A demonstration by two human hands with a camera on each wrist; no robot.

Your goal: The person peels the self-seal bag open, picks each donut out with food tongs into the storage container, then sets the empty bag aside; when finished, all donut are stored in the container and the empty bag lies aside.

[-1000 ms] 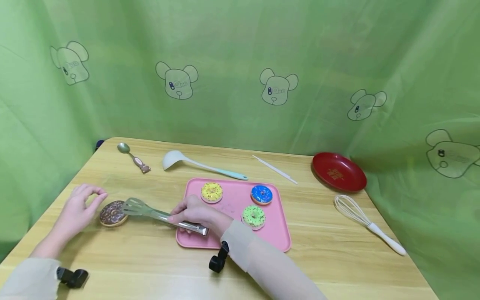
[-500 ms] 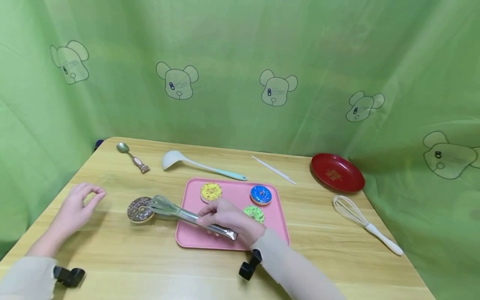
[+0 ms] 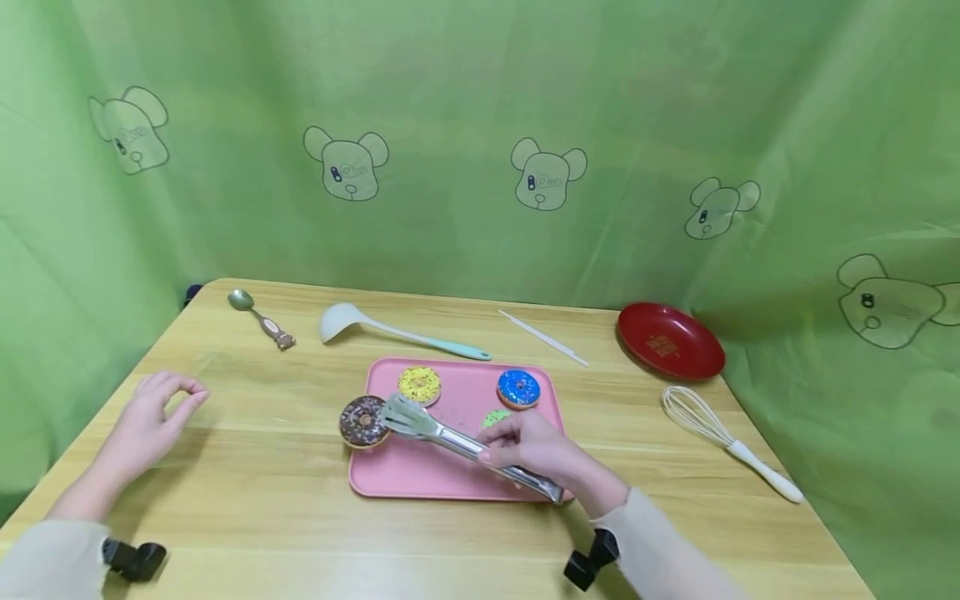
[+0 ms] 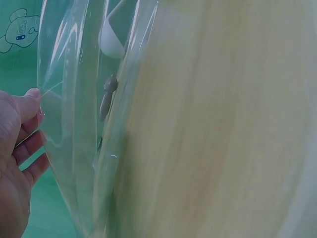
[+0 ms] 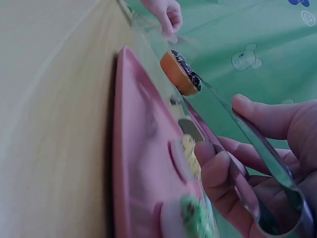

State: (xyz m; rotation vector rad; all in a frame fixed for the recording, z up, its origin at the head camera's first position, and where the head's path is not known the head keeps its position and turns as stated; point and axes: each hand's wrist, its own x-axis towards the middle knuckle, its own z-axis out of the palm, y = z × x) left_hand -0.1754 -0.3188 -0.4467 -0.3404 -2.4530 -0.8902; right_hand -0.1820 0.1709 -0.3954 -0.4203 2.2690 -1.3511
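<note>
My right hand [image 3: 536, 450] grips metal tongs [image 3: 465, 443] between thumb and fingers. The tongs' tips pinch a chocolate doughnut [image 3: 363, 423] with sprinkles; in the right wrist view the doughnut [image 5: 177, 75] hangs above the level of the pink tray [image 3: 442, 479], near its left edge. My left hand [image 3: 150, 425] stays at the left, thumb and fingers pinching the edge of a clear plastic bag [image 4: 74, 124]. That bag barely shows in the head view. On the tray lie a yellow doughnut [image 3: 420, 385], a blue doughnut [image 3: 518, 389] and a green doughnut [image 3: 495, 418], partly hidden by my right hand.
Along the back lie a spoon [image 3: 261, 320], a ladle [image 3: 397, 331] and a thin white stick-like item [image 3: 543, 337]. At the right are a red plate [image 3: 701, 346] and a whisk [image 3: 731, 443]. Green curtain [image 3: 450, 233] surrounds the wooden table [image 3: 300, 533].
The right hand has carried the chocolate doughnut in the tongs rightward, from beside the left hand to the tray's left edge. The left hand has barely moved.
</note>
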